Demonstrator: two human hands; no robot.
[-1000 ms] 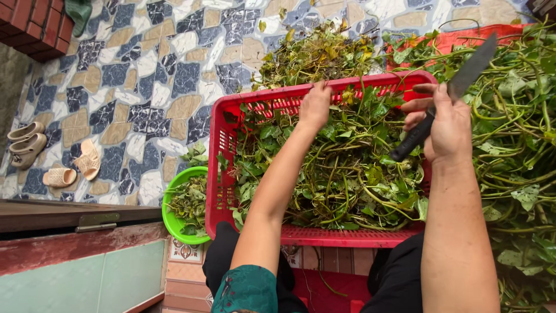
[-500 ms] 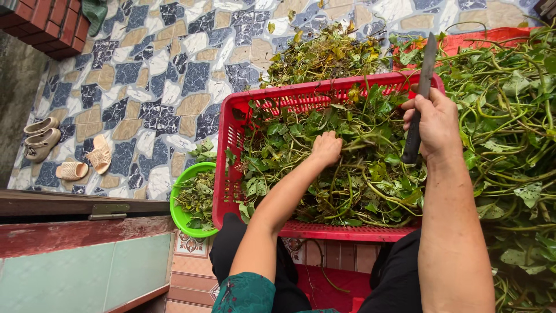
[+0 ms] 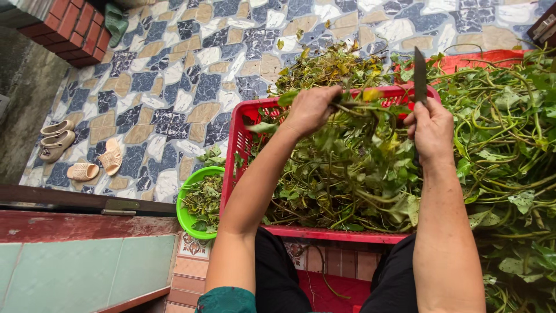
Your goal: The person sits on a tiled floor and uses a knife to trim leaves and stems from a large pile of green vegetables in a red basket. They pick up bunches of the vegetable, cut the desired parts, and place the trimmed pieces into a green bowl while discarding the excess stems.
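Floor: a patterned stone floor of blue, tan and white irregular tiles [image 3: 174,87] is seen from above, with the person seated at its edge.
Loose greens: a large heap of long-stemmed leafy green vines [image 3: 509,150] is spread at the right, just beside the crate.
Crate: a red slotted plastic crate [image 3: 240,150] is set between the knees and is filled with cut leafy stems.
Bowl: a round bright green plastic bowl [image 3: 186,215] holding leaf trimmings is touching the crate's left wall.
Left hand: the left hand [image 3: 311,109] is closed in a fist around a bunch of green stems [image 3: 353,105], held above the crate.
Right hand: the right hand [image 3: 431,130] is wrapped tightly around the handle of a dark-bladed knife [image 3: 420,75], blade pointing up and away.
Doing it well: the stems are best held taut and apart from the gripping fingers, and the blade best drawn away from the left hand, so that cut pieces drop into the crate.
Sandals: two pairs of pale beige sandals [image 3: 87,162] are lying well apart at the far left.
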